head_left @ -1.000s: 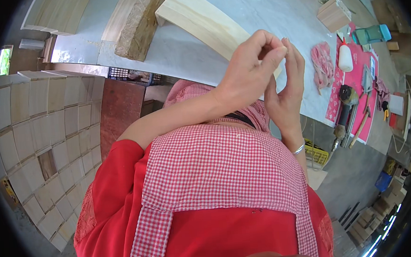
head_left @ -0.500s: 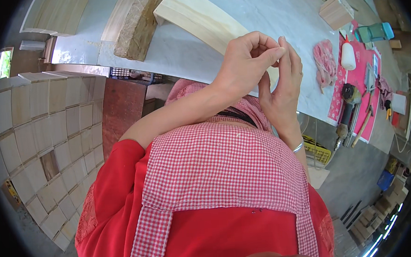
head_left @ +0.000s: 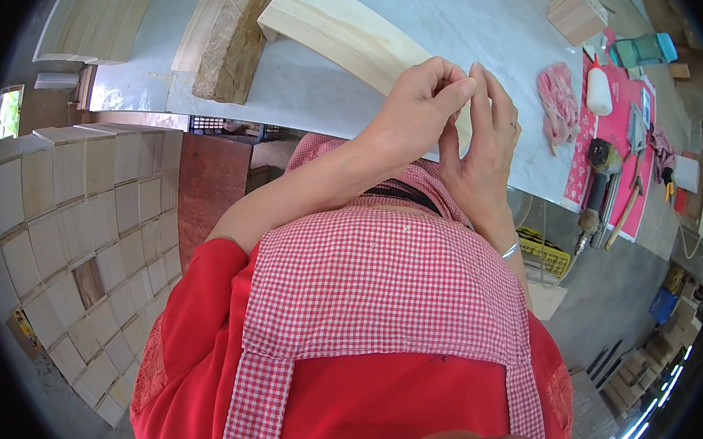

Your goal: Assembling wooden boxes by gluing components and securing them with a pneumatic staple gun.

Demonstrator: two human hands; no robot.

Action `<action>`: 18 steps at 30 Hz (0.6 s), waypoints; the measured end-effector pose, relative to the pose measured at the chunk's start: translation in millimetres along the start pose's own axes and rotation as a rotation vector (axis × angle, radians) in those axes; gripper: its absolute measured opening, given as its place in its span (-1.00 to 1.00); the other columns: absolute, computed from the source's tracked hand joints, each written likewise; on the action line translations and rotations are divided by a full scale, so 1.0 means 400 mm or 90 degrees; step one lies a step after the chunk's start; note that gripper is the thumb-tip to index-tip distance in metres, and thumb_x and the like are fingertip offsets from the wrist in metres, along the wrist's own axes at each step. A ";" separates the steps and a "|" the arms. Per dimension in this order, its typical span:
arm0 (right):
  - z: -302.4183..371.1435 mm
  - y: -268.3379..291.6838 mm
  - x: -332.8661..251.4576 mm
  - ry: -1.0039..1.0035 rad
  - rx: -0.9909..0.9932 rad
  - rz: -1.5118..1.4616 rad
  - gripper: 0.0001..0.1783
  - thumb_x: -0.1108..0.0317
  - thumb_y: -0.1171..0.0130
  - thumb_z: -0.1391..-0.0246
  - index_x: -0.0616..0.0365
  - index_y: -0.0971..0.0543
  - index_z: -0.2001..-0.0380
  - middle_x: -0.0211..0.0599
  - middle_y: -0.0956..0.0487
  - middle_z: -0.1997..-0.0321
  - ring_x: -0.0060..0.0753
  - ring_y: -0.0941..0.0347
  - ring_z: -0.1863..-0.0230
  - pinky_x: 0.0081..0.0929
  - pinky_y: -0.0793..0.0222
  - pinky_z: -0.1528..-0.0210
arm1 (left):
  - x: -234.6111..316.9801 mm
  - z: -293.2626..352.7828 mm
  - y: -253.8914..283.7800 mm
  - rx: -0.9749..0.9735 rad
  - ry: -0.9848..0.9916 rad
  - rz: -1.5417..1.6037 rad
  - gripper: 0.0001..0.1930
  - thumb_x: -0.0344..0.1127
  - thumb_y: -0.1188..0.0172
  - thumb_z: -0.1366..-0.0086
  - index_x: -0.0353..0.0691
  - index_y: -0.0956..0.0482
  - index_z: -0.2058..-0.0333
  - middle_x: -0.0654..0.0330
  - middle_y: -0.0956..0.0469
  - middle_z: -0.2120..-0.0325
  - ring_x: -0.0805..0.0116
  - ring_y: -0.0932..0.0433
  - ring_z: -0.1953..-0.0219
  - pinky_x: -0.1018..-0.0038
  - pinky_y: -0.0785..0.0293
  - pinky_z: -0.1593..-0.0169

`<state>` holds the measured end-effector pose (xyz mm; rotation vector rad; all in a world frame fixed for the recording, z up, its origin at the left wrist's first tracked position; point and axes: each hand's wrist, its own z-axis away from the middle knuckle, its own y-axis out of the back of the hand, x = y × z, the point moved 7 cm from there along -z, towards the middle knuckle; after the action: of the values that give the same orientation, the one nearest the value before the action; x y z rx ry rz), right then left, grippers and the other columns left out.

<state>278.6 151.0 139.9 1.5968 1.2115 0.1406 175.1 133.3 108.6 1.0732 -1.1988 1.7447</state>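
My left hand (head_left: pixel 421 106) is raised over the near edge of the table, thumb and forefinger pinched together. Whatever may be in that pinch is hidden or too small to name. Close beside it, my right hand (head_left: pixel 485 143) is held up with its fingers stretched and its thumb apart; I see nothing in it. The fingertips of both hands nearly meet. Behind them lies a long pale wooden board (head_left: pixel 348 36), its near end partly covered by my hands. A rough brown wood block (head_left: pixel 237 53) rests left of that board.
The grey-white table (head_left: pixel 468 23) also bears a pink crumpled cloth (head_left: pixel 558 102), a white glue bottle (head_left: pixel 598 92), a power tool (head_left: pixel 602 164) and a hammer (head_left: pixel 625 215). A stack of wooden blocks (head_left: pixel 584 14) stands far right. Piled wooden boxes (head_left: pixel 86 228) rise at left.
My left hand has drawn slightly left, and its pinch now sits a little apart from the right fingertips. The right fingers are a bit more spread. The view has shifted slightly.
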 end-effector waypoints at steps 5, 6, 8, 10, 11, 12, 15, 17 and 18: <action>0.004 -0.007 0.010 -0.019 -0.010 0.000 -0.17 0.55 -0.20 0.10 0.24 -0.23 -0.33 -0.04 -0.27 -0.31 -0.05 -0.24 -0.26 -0.12 -0.08 -0.24 | 0.017 0.008 0.002 -0.005 0.010 0.027 -0.80 -0.21 -0.10 -0.42 -0.22 -0.48 0.31 0.38 -0.44 0.45 0.59 -0.36 0.35 0.60 -0.34 0.16; 0.005 -0.008 0.012 -0.021 -0.010 -0.002 -0.17 0.55 -0.20 0.11 0.24 -0.23 -0.33 -0.04 -0.27 -0.31 -0.05 -0.24 -0.26 -0.12 -0.08 -0.24 | 0.015 0.007 0.003 -0.005 0.011 0.026 -0.80 -0.21 -0.10 -0.42 -0.22 -0.48 0.31 0.38 -0.44 0.45 0.59 -0.36 0.35 0.60 -0.34 0.16; 0.005 -0.009 0.013 -0.024 -0.010 -0.004 -0.17 0.55 -0.20 0.11 0.24 -0.24 -0.32 -0.05 -0.27 -0.31 -0.05 -0.24 -0.26 -0.12 -0.08 -0.23 | 0.008 -0.002 0.020 0.030 0.008 0.053 -0.78 -0.19 -0.12 -0.41 -0.22 -0.48 0.32 0.38 -0.43 0.46 0.58 -0.36 0.37 0.59 -0.35 0.17; 0.004 -0.009 0.010 -0.020 -0.001 -0.006 -0.17 0.54 -0.21 0.11 0.24 -0.24 -0.32 -0.05 -0.27 -0.31 -0.04 -0.25 -0.25 -0.12 -0.09 -0.23 | 0.004 -0.004 0.027 0.047 0.008 0.065 -0.77 -0.18 -0.13 -0.41 -0.23 -0.47 0.32 0.38 -0.43 0.46 0.58 -0.36 0.37 0.59 -0.36 0.18; 0.003 -0.008 0.010 -0.018 0.003 -0.007 -0.17 0.54 -0.21 0.11 0.24 -0.24 -0.32 -0.06 -0.27 -0.32 -0.04 -0.25 -0.25 -0.12 -0.09 -0.23 | 0.006 -0.002 0.025 0.044 0.001 0.049 -0.76 -0.16 -0.13 -0.41 -0.23 -0.47 0.33 0.37 -0.43 0.47 0.58 -0.36 0.39 0.59 -0.36 0.19; 0.001 -0.010 0.013 -0.018 0.004 -0.007 -0.17 0.54 -0.21 0.11 0.24 -0.24 -0.32 -0.06 -0.27 -0.32 -0.04 -0.25 -0.25 -0.12 -0.09 -0.23 | 0.008 -0.002 0.023 0.042 -0.006 0.033 -0.74 -0.15 -0.13 -0.41 -0.23 -0.47 0.34 0.37 -0.43 0.47 0.58 -0.36 0.40 0.58 -0.37 0.21; 0.004 -0.017 0.018 -0.013 -0.001 0.002 -0.17 0.54 -0.21 0.12 0.24 -0.24 -0.31 -0.07 -0.27 -0.31 -0.04 -0.25 -0.24 -0.12 -0.10 -0.22 | 0.002 -0.001 0.022 0.040 -0.020 -0.032 -0.71 -0.13 -0.11 -0.42 -0.24 -0.47 0.37 0.36 -0.42 0.50 0.59 -0.35 0.42 0.58 -0.37 0.26; 0.001 -0.017 0.011 -0.008 -0.010 0.001 -0.17 0.54 -0.21 0.12 0.24 -0.24 -0.31 -0.06 -0.28 -0.30 -0.03 -0.25 -0.24 -0.12 -0.10 -0.22 | 0.000 -0.006 0.020 0.038 -0.041 -0.128 -0.67 -0.11 -0.09 -0.43 -0.26 -0.46 0.40 0.35 -0.40 0.52 0.60 -0.34 0.45 0.58 -0.36 0.32; -0.005 -0.013 0.009 -0.003 -0.016 0.007 -0.17 0.54 -0.21 0.12 0.24 -0.24 -0.31 -0.06 -0.28 -0.30 -0.03 -0.26 -0.23 -0.12 -0.10 -0.22 | 0.000 -0.012 0.018 0.034 -0.045 -0.126 -0.67 -0.11 -0.09 -0.43 -0.26 -0.46 0.40 0.35 -0.40 0.52 0.60 -0.34 0.45 0.58 -0.36 0.32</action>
<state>275.8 154.4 134.9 1.5816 1.1930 0.1593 167.5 135.7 105.2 1.2514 -1.0543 1.6053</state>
